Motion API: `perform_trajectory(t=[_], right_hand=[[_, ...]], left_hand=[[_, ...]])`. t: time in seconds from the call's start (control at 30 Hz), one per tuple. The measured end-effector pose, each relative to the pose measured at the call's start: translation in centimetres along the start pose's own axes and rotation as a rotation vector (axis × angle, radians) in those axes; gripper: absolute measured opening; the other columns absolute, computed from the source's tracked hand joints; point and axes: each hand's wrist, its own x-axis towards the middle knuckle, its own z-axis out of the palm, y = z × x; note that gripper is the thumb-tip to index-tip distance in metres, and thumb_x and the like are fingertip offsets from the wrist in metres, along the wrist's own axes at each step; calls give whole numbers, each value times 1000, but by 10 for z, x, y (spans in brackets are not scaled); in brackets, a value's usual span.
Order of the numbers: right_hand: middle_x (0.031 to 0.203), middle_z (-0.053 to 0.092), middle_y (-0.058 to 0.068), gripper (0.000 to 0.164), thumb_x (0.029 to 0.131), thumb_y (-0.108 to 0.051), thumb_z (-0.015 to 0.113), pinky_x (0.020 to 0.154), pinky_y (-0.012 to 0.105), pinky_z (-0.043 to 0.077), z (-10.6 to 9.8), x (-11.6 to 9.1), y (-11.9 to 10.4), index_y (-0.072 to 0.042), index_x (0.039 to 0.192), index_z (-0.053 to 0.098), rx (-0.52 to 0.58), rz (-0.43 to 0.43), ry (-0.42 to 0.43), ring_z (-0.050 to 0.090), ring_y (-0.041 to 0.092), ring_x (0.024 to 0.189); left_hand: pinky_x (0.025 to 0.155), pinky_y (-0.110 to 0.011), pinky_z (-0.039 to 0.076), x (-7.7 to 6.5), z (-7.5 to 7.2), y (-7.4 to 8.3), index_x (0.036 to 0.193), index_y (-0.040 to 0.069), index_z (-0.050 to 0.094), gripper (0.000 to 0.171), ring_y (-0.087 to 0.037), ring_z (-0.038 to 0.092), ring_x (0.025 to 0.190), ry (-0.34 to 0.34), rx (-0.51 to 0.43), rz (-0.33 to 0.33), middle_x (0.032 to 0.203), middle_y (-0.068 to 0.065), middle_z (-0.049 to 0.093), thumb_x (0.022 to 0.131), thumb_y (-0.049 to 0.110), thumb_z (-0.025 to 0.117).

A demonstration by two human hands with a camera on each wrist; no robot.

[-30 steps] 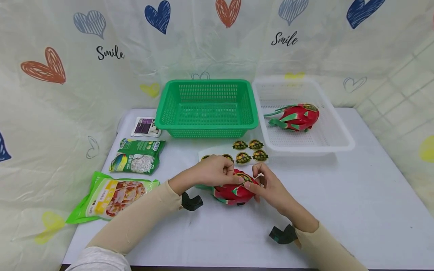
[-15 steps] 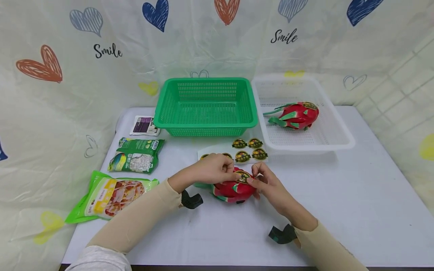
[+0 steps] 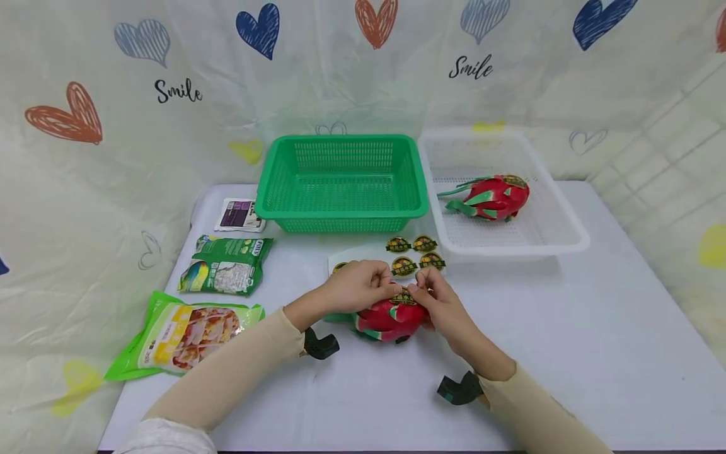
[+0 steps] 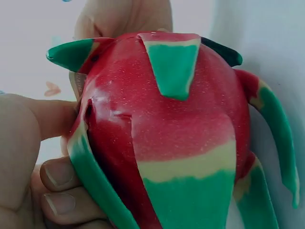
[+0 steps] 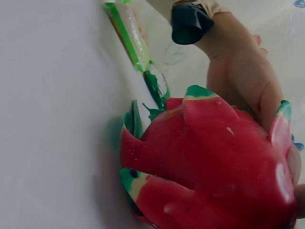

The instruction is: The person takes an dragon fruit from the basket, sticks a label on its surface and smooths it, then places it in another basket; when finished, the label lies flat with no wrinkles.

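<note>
A red dragon fruit [image 3: 388, 325] with green-tipped scales lies on the white table, its leafy end to the left. On its upper side sits a round black-and-gold sticker [image 3: 403, 297]. My left hand [image 3: 357, 285] has its thumb at the sticker's left edge. From the other side, my right hand [image 3: 448, 312] brings its thumb to the sticker's right edge, with bent fingers at the fruit's end. In the left wrist view, the left thumb touches the fruit [image 4: 186, 124] and fingertips [image 4: 59, 174] curl in beside it. The right wrist view shows the fruit's smooth red side [image 5: 219, 157].
Just behind the hands is a sticker sheet [image 3: 346, 257] with several round stickers. A green basket [image 3: 340, 225] and a white basket [image 3: 553, 233], holding a second stickered dragon fruit [image 3: 493, 198], stand at the back. Three packets line the left: purple-and-white [image 3: 238, 214], green [image 3: 227, 265], bright green [image 3: 193, 334].
Both thumbs have moved from the middle of the sticker out towards its edges, so more of it shows. The right hand has shifted slightly up and left.
</note>
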Motion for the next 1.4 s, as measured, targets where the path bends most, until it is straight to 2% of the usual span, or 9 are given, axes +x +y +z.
perform_trajectory(t=[0.23,0.33,0.5,0.67,1.0,1.1,1.23,1.33,1.4], right_hand=[[85,38,6,33,106,-16,61,50,22,34,-5,-3,14,0,109,32,-20,-145,-54,36,10,56],[87,36,8,34,105,-13,61,50,21,34,-5,-4,17,1,109,30,-1,-189,-80,36,9,56],[97,36,6,27,109,-16,53,52,20,33,-2,-6,17,-2,111,30,14,-180,-80,34,9,59],[100,36,7,21,110,-15,50,52,20,33,-1,-7,16,-4,112,32,11,-177,-52,33,9,59],[102,39,9,23,110,-15,50,54,24,38,-6,-9,17,0,113,33,-5,-197,-41,40,14,62],[106,43,9,21,109,-18,51,59,24,40,-8,-11,16,-2,114,38,-90,-213,1,45,13,71],[121,54,9,24,107,-23,57,78,28,46,-7,-14,12,-11,127,53,-325,-345,64,53,20,97],[140,56,3,42,102,-28,66,95,39,50,-3,-16,9,-19,142,55,-464,-443,61,54,27,121],[148,54,-1,56,96,-34,74,102,49,51,1,-19,7,-22,147,53,-525,-470,31,52,27,133]], left_hand=[[53,-24,37,-4,0,1,82,19,57,34,-7,48,52,-9,11,-2,56,8,46,99,46,69],[53,-24,39,-4,1,-1,82,20,57,36,-7,50,52,-12,13,1,55,8,47,97,49,71],[52,-24,38,-5,2,-3,81,19,58,31,-8,49,51,-10,-15,6,55,7,46,100,41,68],[55,-23,38,-4,1,-4,83,19,57,29,-7,46,53,-9,-44,48,58,8,46,103,38,65],[56,-24,39,-5,-4,0,87,20,63,21,-8,48,56,-4,-9,37,62,6,52,99,37,69],[56,-23,40,-4,-5,0,88,20,64,20,-7,48,55,-6,-14,48,61,7,52,99,35,70],[55,-23,41,1,-10,0,88,19,65,20,-7,46,51,-4,-12,84,57,7,51,100,34,70],[56,-24,41,8,-18,4,92,18,67,17,-9,46,51,17,0,101,62,4,56,101,32,68],[58,-24,43,16,-25,8,96,17,67,15,-10,49,55,42,5,101,71,0,63,102,30,66]])
